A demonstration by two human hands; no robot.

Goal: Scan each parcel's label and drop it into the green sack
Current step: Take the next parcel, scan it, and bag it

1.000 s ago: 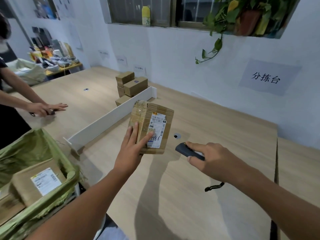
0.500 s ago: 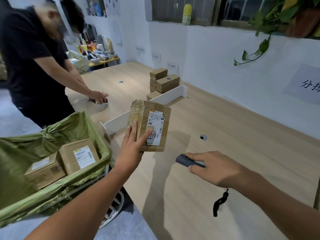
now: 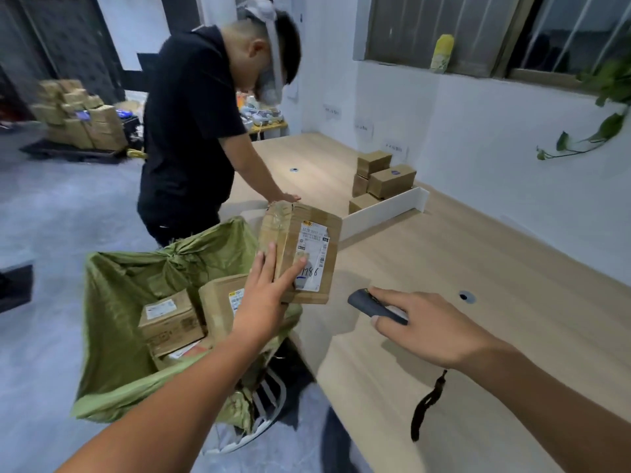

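While parcels [image 3: 170, 322] are lying in the green sack [image 3: 119, 302], another parcel [image 3: 300, 250] is being gripped beside its rim by the left hand [image 3: 266, 295], the scanner [image 3: 372, 305] by the right hand [image 3: 430, 326]; more boxes [image 3: 386, 179] are waiting on the table [image 3: 478, 268].

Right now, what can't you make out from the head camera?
Head view:
Blurred: label print on the held parcel, corner under the thumb of the left hand.
Hidden: scanner rear, inside the right hand.
Hidden: green sack depth, behind boxes inside and the left forearm.
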